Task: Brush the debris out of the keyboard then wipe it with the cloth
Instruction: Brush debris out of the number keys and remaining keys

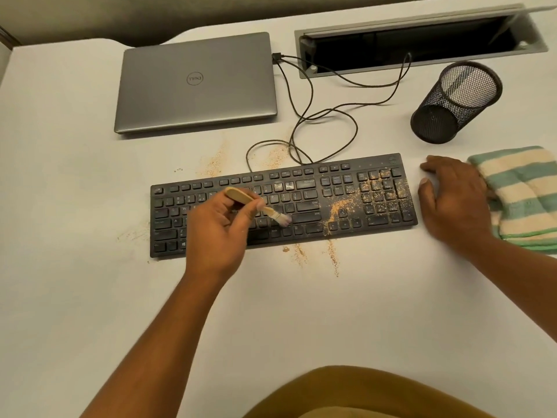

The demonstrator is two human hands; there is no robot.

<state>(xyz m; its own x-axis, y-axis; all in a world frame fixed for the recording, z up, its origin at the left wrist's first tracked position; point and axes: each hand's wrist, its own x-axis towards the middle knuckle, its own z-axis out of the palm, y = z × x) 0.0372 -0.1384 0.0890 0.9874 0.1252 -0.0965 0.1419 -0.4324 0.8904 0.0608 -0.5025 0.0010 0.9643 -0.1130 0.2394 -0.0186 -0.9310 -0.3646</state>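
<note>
Over the middle of the keyboard, a brush is being pinched in the left grip, bristles pointing right toward the debris near the number pad; beside the cloth, the right grip is being rested flat and empty on the worktop.

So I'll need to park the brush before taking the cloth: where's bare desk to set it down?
The widest bare patch is the desk in front of the keyboard, nearer than the debris streaks there. Another lies left of the laptop. Crowded: cable loops and more debris behind the keyboard; the right hand, cloth and mesh cup to its right.
</note>
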